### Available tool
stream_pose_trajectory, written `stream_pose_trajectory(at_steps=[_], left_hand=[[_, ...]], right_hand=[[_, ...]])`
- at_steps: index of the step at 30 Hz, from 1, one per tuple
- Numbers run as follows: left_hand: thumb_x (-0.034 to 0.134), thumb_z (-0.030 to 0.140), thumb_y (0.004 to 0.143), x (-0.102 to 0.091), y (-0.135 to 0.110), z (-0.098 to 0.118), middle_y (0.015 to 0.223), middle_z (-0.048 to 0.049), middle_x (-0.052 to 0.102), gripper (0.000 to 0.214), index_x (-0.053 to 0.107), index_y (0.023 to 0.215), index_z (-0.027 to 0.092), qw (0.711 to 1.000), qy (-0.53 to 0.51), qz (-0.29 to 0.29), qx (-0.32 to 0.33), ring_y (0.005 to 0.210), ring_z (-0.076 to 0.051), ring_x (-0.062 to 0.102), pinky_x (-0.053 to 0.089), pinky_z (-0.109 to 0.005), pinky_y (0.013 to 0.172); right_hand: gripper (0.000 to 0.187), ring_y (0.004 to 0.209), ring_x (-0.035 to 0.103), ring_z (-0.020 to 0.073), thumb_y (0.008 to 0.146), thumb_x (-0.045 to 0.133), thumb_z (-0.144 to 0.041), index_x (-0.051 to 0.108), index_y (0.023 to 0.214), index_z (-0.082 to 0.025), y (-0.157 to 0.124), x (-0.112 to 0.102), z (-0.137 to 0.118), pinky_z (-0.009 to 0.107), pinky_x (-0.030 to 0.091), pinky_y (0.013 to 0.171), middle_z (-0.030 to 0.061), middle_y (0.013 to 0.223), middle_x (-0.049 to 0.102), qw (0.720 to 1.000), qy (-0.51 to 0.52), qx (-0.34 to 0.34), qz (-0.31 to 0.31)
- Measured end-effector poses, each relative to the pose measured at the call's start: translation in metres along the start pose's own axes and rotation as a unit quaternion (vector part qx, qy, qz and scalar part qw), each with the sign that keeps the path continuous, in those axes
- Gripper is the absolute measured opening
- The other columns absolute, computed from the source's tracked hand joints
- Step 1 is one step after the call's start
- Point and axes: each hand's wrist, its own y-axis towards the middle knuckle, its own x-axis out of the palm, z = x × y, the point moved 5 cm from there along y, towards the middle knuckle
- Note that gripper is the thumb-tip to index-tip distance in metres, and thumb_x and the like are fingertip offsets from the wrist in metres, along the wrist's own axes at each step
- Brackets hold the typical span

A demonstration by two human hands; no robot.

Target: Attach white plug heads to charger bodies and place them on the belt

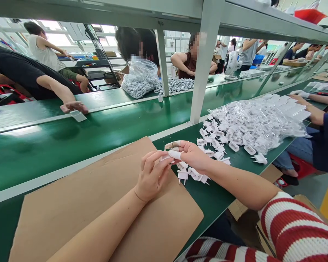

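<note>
My left hand [152, 174] and my right hand [192, 154] meet above the edge of a brown cardboard sheet [79, 203]. Both pinch one small white plastic plug part [174, 154] between their fingertips. My right index finger wears a pale finger cot. Right below my right hand lie several loose white plug parts [192, 173] on the green bench. A large heap of the same white parts [251, 127], some in clear plastic bags, lies to the right.
A green conveyor belt [71, 142] runs across behind the bench, with a grey shelf post [203, 72]. Other people work opposite and at the right; one hand [73, 106] rests on the far belt. A clear bag of parts [139, 78] stands beyond.
</note>
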Motion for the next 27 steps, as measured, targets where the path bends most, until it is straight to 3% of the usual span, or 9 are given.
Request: stream_pose_trajectory(at_steps=[7, 13, 19, 23, 27], left_hand=[[0.065, 0.018, 0.099, -0.001, -0.002, -0.008, 0.133, -0.015, 0.063, 0.047, 0.052, 0.144, 0.022, 0.997, -0.044, 0.022, -0.055, 0.124, -0.029, 0.06, 0.05, -0.045, 0.108], [0.066, 0.014, 0.099, 0.004, -0.001, -0.011, 0.132, -0.0148, 0.062, 0.05, 0.054, 0.147, 0.022, 0.998, -0.035, 0.004, -0.055, 0.123, -0.028, 0.059, 0.049, -0.043, 0.109], [0.064, 0.016, 0.101, 0.006, -0.003, -0.01, 0.137, -0.016, 0.06, 0.063, 0.044, 0.16, 0.024, 0.998, -0.027, -0.022, -0.046, 0.126, -0.029, 0.058, 0.049, -0.043, 0.111], [0.066, 0.019, 0.102, 0.007, -0.004, -0.011, 0.136, -0.0164, 0.062, 0.058, 0.047, 0.157, 0.022, 0.998, -0.031, -0.016, -0.049, 0.126, -0.029, 0.058, 0.049, -0.043, 0.111], [0.07, 0.02, 0.1, 0.009, -0.006, -0.013, 0.132, -0.0159, 0.064, 0.052, 0.051, 0.149, 0.019, 0.998, -0.037, -0.012, -0.056, 0.124, -0.028, 0.06, 0.051, -0.042, 0.11]], right_hand=[[0.04, 0.099, 0.077, 0.0196, 0.07, 0.086, -0.027, 0.077, 0.108, -0.019, 0.002, -0.002, -0.001, 0.035, 0.063, 0.092, 0.0053, 0.105, 0.081, 0.994, -0.063, -0.083, 0.016], [0.034, 0.099, 0.076, 0.0199, 0.081, 0.073, -0.026, 0.077, 0.115, -0.023, -0.008, -0.001, -0.009, 0.038, 0.062, 0.093, 0.0042, 0.11, 0.081, 0.944, -0.256, -0.205, 0.048], [0.043, 0.103, 0.075, 0.0192, 0.082, 0.071, -0.024, 0.073, 0.125, -0.022, -0.008, -0.002, -0.006, 0.038, 0.06, 0.097, 0.0039, 0.114, 0.08, 0.946, -0.249, -0.202, 0.048], [0.047, 0.1, 0.075, 0.0184, 0.081, 0.072, -0.022, 0.072, 0.128, -0.023, -0.006, -0.003, -0.002, 0.038, 0.06, 0.095, 0.0026, 0.113, 0.08, 0.948, -0.251, -0.191, 0.043], [0.037, 0.099, 0.074, 0.0192, 0.084, 0.071, -0.024, 0.074, 0.121, -0.023, -0.005, -0.004, 0.001, 0.037, 0.059, 0.092, 0.0025, 0.111, 0.08, 0.946, -0.267, -0.182, 0.039]])
